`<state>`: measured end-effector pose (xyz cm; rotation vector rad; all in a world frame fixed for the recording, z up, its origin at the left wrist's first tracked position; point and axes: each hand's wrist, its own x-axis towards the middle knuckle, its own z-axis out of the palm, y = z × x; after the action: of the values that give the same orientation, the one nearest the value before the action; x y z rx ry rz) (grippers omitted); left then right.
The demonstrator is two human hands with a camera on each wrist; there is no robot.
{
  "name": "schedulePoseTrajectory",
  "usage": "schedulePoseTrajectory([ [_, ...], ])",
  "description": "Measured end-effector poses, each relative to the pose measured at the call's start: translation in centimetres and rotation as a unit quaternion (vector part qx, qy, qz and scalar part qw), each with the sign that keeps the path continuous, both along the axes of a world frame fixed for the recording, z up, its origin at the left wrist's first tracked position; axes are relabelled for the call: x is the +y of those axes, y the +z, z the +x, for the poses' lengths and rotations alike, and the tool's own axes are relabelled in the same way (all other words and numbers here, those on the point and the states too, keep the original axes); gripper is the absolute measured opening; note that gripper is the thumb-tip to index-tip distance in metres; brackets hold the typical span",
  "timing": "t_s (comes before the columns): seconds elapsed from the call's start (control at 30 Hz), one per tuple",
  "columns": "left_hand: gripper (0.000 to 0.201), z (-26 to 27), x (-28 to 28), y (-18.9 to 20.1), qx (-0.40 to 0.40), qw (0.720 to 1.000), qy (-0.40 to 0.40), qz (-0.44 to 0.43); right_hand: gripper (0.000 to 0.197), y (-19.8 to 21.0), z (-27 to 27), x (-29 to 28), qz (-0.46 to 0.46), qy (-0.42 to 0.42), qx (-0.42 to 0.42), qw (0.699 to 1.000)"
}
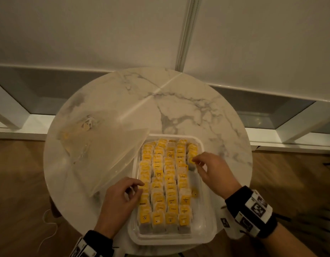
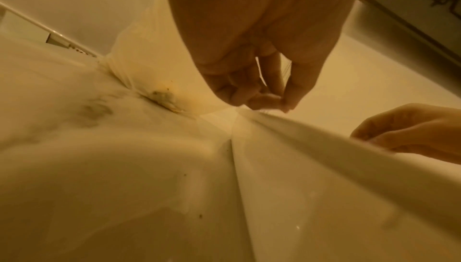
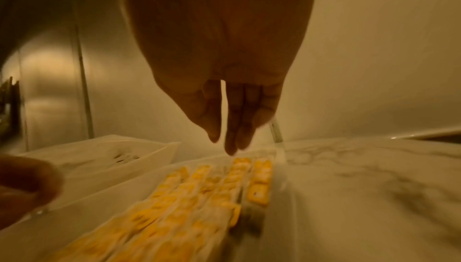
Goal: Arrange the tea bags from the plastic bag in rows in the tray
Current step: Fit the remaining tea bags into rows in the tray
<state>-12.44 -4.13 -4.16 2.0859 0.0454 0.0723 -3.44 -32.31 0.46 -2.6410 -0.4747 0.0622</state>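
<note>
A clear plastic tray [image 1: 171,240] on the round marble table holds several rows of yellow-tagged tea bags [image 1: 164,182]. Its rightmost row is filled only at the far end. My right hand [image 1: 194,161] hovers there with straight fingers [image 3: 232,128] just above the last bag in that row, gripping nothing. One loose tea bag [image 1: 194,192] lies in the bare right strip of the tray. My left hand [image 1: 136,188] sits at the tray's left rim, fingers curled [image 2: 264,100] on a pale tea bag that is mostly hidden. The translucent plastic bag [image 1: 97,145] lies left of the tray.
The marble tabletop [image 1: 179,101] is bare behind the tray and ends close to a white wall. The bag overlaps the tray's far left corner. Wood floor shows on both sides, with a white cord [image 1: 49,229] lying on it at the left.
</note>
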Motion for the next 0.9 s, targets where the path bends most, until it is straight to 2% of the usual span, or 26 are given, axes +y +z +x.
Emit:
schedulePoseTrajectory([
  [0.1,0.042,-0.1,0.2,-0.2,0.001,0.999,0.007,0.042,0.038,-1.3,-2.4,1.1,-0.016,0.037,0.11,0.993],
  [0.2,0.063,-0.1,0.4,-0.5,0.057,0.996,0.013,0.064,0.062,-3.7,-2.4,2.4,-0.062,0.024,0.182,0.981],
  [0.3,0.07,-0.2,0.5,-0.2,0.086,0.995,0.003,0.058,0.053,-5.0,-1.5,3.3,-0.056,-0.019,0.217,0.974],
  [0.47,0.071,-0.2,0.5,0.5,0.111,0.99,-0.014,0.084,0.073,-4.5,-0.3,3.7,-0.037,-0.068,0.275,0.958],
  [0.57,0.073,-0.3,0.6,0.5,0.124,0.987,-0.013,0.097,0.068,-3.1,-0.2,3.7,-0.031,-0.069,0.284,0.956],
  [0.63,0.067,-0.6,0.6,0.8,0.123,0.986,-0.019,0.112,0.063,-1.8,-0.5,3.5,-0.027,-0.058,0.265,0.962],
  [0.73,0.039,-1.2,0.8,2.5,0.071,0.987,-0.005,0.143,0.066,-0.3,-1.8,3.1,-0.025,-0.048,0.233,0.971],
  [0.87,0.011,-2.3,1.6,5.0,-0.087,0.987,0.024,0.133,0.055,1.5,-4.6,3.1,0.031,-0.026,0.183,0.982],
  [0.9,0.012,-2.3,1.9,5.4,-0.131,0.982,0.031,0.13,0.049,1.8,-5.4,3.3,0.046,-0.019,0.168,0.984],
])
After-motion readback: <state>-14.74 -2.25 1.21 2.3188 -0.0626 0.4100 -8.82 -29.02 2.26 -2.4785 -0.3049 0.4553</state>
